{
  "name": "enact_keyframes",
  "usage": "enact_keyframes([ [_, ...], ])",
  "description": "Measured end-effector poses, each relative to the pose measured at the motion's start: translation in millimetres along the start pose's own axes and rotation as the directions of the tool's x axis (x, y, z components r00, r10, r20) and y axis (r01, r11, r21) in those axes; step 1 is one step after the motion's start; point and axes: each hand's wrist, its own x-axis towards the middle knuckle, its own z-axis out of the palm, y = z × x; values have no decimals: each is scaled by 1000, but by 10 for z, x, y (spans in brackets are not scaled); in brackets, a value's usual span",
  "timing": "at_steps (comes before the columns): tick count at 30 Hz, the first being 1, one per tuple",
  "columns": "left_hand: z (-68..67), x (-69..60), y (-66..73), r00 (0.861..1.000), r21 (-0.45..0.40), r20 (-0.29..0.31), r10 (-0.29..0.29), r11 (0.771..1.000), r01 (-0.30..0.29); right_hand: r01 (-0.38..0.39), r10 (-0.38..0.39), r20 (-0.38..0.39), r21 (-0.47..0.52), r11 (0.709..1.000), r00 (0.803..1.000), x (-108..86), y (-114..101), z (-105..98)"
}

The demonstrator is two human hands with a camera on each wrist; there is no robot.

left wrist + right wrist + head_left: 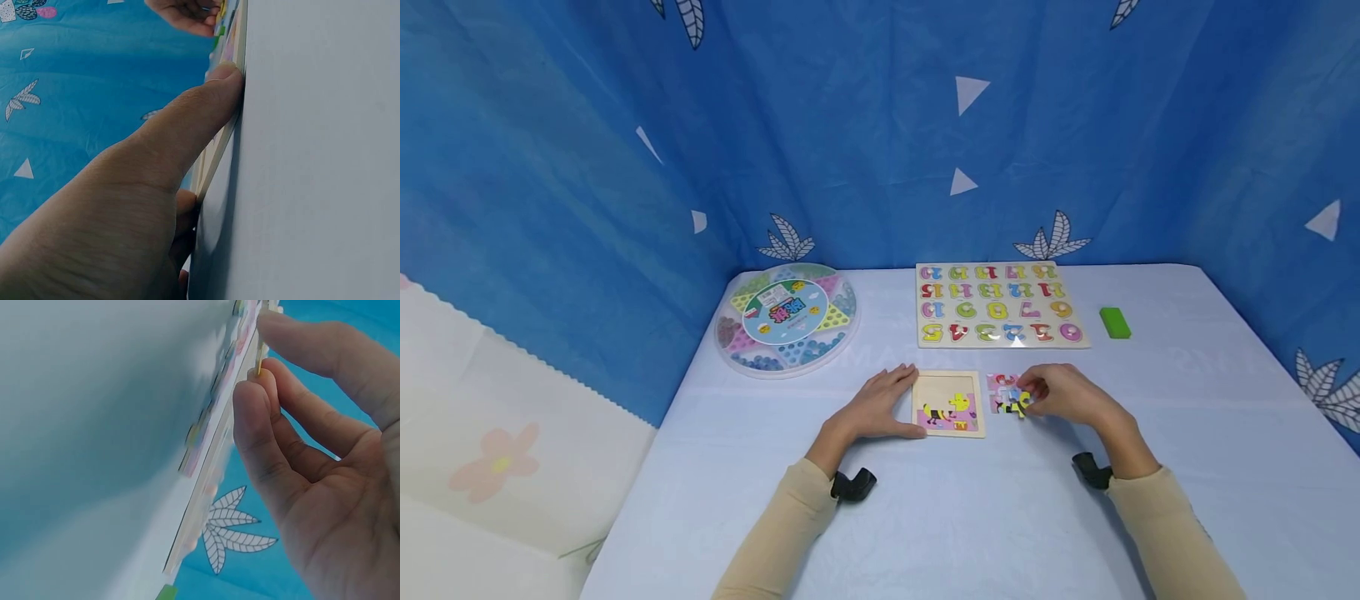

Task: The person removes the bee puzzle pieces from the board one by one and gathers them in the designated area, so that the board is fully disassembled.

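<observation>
A small square wooden puzzle tray [936, 389] lies on the table, with several pink and yellow pieces fitted in its lower part. My left hand [880, 408] holds the tray by its left side, thumb at the near edge and fingertips at the far corner. In the left wrist view the thumb [209, 94] presses on the tray's edge. To the right of the tray lie several loose jigsaw pieces [1000, 382]. Just over them my right hand [1063, 393] pinches a thin puzzle piece [259, 359] between thumb and fingers; its picture is mostly hidden.
Behind the tray lies a wooden number puzzle board [1000, 337]. A green block [1115, 322] is at its right. At the back left rests a round marble game board [786, 312] with a clear cover. Blue curtain [887, 125] closes the table's far side.
</observation>
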Motion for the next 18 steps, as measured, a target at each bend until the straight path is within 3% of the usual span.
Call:
enact_keyframes([
  [18, 19, 20, -11, 1000, -13, -4, 0, 1000, 0, -44, 44, 19, 7, 999, 999, 7, 115, 21],
])
